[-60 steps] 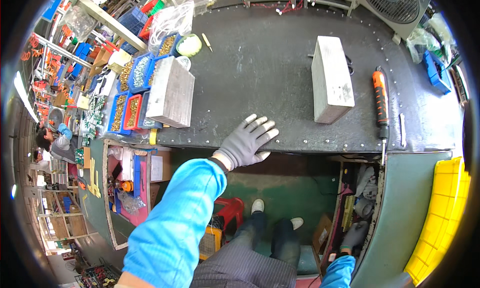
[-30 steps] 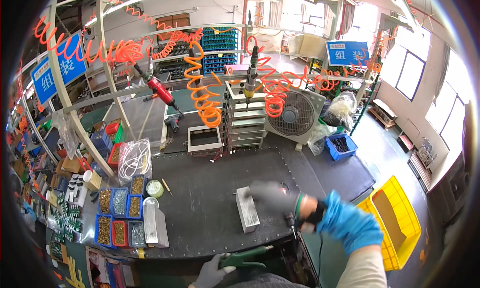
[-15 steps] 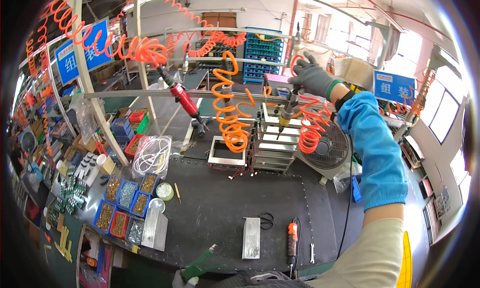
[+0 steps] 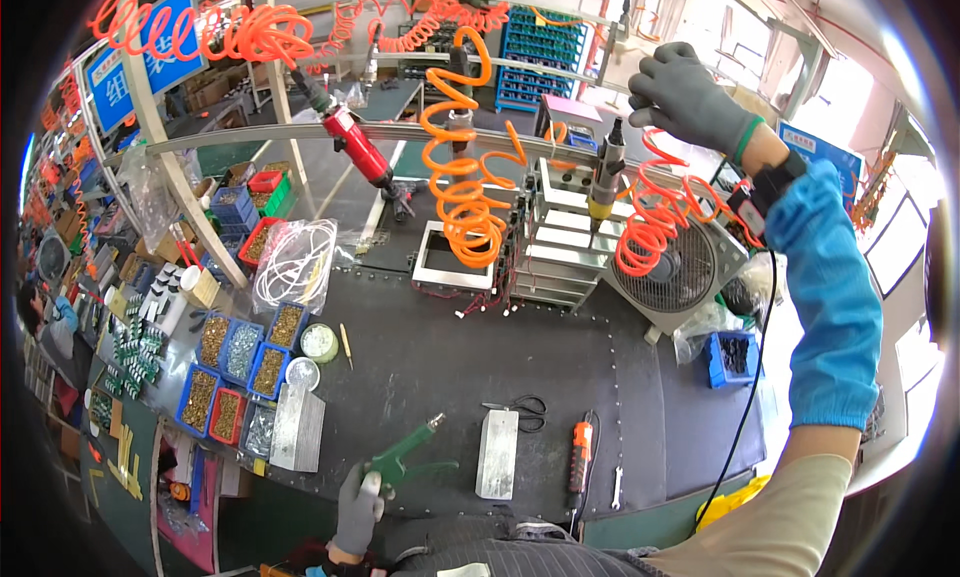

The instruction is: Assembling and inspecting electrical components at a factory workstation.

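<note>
My left hand (image 4: 357, 509), in a grey glove, grips a green air blow gun (image 4: 405, 451) above the near edge of the dark bench. The gun's metal tip points up and to the right. High on the right, my gloved right hand (image 4: 695, 99) is raised with its fingers curled inward; whatever they hold, if anything, is hidden. Below that hand hang a red coiled air hose (image 4: 648, 245) and a dark power screwdriver with a yellow collar (image 4: 604, 182). A metal block (image 4: 497, 455), black scissors (image 4: 530, 412) and an orange-and-black electric screwdriver (image 4: 579, 459) lie on the bench.
Bins of screws (image 4: 242, 351) stand at the left. A red pneumatic driver (image 4: 358, 149) and an orange coiled hose (image 4: 465, 217) hang ahead. Farther back are a white frame (image 4: 453, 277), stacked metal housings (image 4: 560, 267) and a fan (image 4: 668, 277). A wrench (image 4: 617, 485) lies at the right.
My right hand has moved right and up, its fingers more curled. My left hand has risen into fuller view with the blow gun. The view has shifted slightly.
</note>
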